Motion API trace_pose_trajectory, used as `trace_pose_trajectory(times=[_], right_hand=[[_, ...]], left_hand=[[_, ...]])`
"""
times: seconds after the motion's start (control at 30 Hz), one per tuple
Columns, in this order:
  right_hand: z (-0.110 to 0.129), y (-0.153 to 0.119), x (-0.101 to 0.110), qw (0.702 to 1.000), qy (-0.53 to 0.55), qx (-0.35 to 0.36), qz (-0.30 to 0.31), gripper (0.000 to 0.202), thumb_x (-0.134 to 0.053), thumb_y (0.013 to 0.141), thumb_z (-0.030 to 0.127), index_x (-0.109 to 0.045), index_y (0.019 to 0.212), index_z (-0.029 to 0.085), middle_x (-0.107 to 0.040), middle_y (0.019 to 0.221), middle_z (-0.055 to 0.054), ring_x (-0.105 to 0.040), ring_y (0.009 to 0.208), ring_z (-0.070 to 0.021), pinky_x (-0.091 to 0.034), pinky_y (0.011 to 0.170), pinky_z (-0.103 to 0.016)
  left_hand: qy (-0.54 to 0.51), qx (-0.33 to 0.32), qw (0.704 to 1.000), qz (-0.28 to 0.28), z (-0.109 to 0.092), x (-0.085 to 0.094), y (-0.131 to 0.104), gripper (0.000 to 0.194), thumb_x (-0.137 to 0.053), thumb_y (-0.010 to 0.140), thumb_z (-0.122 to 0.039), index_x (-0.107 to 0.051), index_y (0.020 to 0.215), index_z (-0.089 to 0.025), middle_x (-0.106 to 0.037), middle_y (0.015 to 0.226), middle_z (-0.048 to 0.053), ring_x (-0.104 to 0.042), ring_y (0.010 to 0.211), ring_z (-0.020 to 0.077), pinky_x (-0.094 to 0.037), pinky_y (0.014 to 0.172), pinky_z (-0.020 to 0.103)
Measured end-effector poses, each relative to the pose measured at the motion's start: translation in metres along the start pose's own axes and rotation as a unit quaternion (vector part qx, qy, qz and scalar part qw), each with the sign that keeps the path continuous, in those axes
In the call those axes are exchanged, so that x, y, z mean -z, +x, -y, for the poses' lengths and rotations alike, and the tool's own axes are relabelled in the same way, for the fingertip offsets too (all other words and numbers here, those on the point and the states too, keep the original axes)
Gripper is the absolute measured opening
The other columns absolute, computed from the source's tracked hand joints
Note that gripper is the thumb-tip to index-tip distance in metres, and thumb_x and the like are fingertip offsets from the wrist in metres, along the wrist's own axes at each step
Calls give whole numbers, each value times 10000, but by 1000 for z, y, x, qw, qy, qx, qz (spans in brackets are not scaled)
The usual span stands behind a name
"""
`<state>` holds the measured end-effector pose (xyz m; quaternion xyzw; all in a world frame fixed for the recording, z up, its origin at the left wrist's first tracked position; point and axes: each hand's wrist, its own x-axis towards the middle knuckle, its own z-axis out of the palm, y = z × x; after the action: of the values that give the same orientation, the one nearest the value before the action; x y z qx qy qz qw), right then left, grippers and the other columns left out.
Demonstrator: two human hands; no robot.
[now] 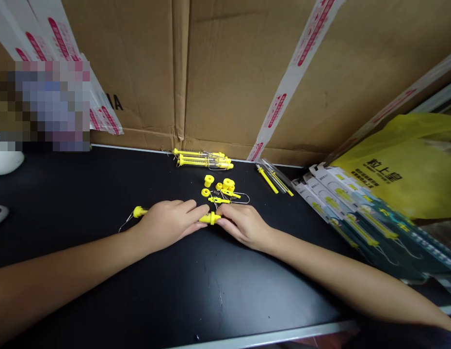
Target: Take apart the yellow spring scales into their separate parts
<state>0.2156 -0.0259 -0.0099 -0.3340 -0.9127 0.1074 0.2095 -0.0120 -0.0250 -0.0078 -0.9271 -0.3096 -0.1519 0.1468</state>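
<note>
Both hands meet at a long yellow tool (208, 218) over the black table. My left hand (170, 222) is wrapped round its middle, hiding most of the shaft; a yellow end with a bent wire sticks out on the left. The fingertips of my right hand (243, 224) pinch the yellow tip at the other end. Just beyond my hands lie loose yellow parts: a flanged cap (209, 181), a ring (205, 192), slim slotted pieces (231, 194), small springs and wire loops. Farther back, several similar yellow tools (201, 159) lie side by side.
Yellow rods and springs (268, 179) lie right of the parts, partly in clear plastic. Printed packages (367, 223) and a yellow bag (403, 160) stand at the right. Cardboard (225, 72) walls the table's back edge. A white mouse-like object (6, 159) sits far left.
</note>
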Motion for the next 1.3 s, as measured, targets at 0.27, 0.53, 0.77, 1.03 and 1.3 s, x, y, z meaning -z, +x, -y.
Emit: trace_pose_trajectory(times=[0.27,0.53,0.77,1.03,1.3], right_hand=[[-2,2,-2,997,64,9,-30,196,-471,910,357,-516,821,189,-581,668,-6,-521,569,-112,-394,558,-212],[-2,-1,-3,998,8,35,-44,222,-448,914,395,-508,844,193,-575,676,-11,-512,573,-121,-373,555,-223],[0,1,0,998,-44,44,4,294,-338,953,385,-495,804,185,-548,691,-29,-484,612,-135,-345,573,-237],[-5,-1,-3,996,19,78,-42,205,-451,919,372,-494,848,185,-544,713,-26,-482,629,-131,-371,580,-229],[-3,1,1,999,37,31,-20,293,-454,886,476,-482,865,185,-504,668,4,-458,587,-124,-366,562,-229]], left_hand=[[8,12,999,41,-1,1,1,255,-486,903,-375,-530,1104,-223,-579,790,-22,-601,693,129,-379,564,225],[7,7,999,45,-2,4,1,235,-464,916,-359,-531,1091,-218,-562,775,-17,-592,677,121,-379,556,214],[19,3,1000,18,-4,1,0,223,-444,921,-380,-475,969,-165,-568,782,-5,-603,666,141,-375,540,233],[59,-40,997,16,-3,2,0,213,-411,934,-390,-444,1014,-196,-552,775,-21,-567,598,123,-326,507,232],[31,-19,999,-1,0,0,1,234,-379,942,-409,-494,1021,-222,-542,781,-22,-560,669,127,-341,565,247]])
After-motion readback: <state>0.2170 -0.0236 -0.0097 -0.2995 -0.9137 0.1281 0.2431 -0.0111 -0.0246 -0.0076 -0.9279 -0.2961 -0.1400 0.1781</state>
